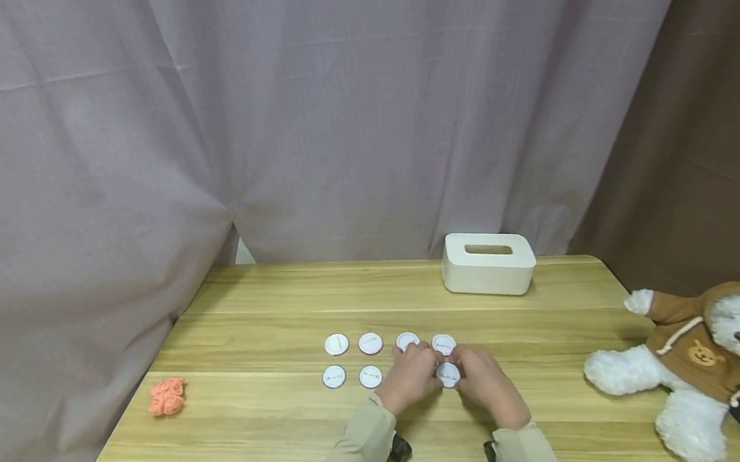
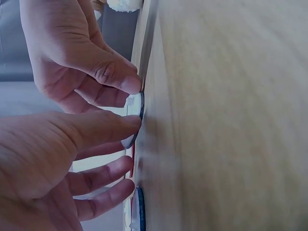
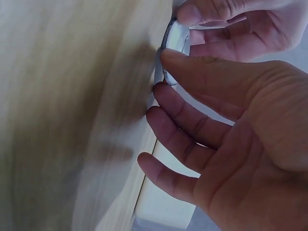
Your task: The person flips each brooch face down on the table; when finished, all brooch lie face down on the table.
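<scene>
My left hand (image 1: 412, 375) and right hand (image 1: 487, 382) pinch a round pin-back button badge (image 1: 448, 374) from opposite sides, low over the wooden table. Its pale back with the pin faces up. In the left wrist view both thumbs press the rim of this badge (image 2: 136, 107), and the right wrist view shows its dark edge and white back (image 3: 179, 38). Behind the hands lie two more badges, one (image 1: 408, 341) partly covered by the left fingers, the other (image 1: 444, 344) near the right fingertips. Left of the hands, a badge (image 1: 371, 376) lies pin side up.
Further left lie more badges, including one in the back row (image 1: 336, 344) and one in front (image 1: 334, 377). A white tissue box (image 1: 488, 271) stands at the table's back. An orange knitted piece (image 1: 167, 397) lies at the left, and a plush toy (image 1: 695, 362) sits at the right.
</scene>
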`<state>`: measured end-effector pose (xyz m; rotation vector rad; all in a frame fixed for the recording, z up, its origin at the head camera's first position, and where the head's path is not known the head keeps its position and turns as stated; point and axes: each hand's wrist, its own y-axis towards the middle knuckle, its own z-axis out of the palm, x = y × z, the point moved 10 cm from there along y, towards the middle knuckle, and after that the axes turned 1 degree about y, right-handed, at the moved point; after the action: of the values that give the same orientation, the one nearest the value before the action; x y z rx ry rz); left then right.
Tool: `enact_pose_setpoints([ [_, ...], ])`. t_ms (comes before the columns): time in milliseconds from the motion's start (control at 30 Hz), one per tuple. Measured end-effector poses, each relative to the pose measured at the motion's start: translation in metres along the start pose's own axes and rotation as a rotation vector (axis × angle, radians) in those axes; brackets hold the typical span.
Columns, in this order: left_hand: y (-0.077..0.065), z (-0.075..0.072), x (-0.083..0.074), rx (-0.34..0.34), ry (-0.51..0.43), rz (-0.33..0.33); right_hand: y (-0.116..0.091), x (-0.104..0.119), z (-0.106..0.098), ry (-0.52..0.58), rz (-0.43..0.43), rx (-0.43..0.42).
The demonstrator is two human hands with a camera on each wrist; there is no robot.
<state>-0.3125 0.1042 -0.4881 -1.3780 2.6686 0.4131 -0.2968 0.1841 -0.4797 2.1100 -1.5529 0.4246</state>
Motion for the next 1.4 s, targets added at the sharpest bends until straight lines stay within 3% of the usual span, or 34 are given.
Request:
enact_pose_setpoints([
  [233, -0.002, 0.003, 0.004, 0.009, 0.055, 0.002, 0.003, 0.004, 0.008, 0.001, -0.021, 0.042],
  [567, 0.0, 0.003, 0.01, 0.032, 0.025, -0.019, 0.01, 0.008, 0.006, -0.034, -0.024, 0.052],
  [767, -0.003, -0.004, 0.022, 0.028, 0.016, -0.068, 0.021, 0.012, 0.007, -0.077, 0.001, 0.079],
  [1100, -0.01, -0.017, 0.054, 0.005, -0.027, -0.164, 0.037, 0.026, 0.019, -0.11, -0.032, 0.061],
  [1400, -0.02, -0.026, 0.072, -0.046, -0.039, -0.184, 0.044, 0.036, 0.027, -0.106, -0.036, 0.053],
])
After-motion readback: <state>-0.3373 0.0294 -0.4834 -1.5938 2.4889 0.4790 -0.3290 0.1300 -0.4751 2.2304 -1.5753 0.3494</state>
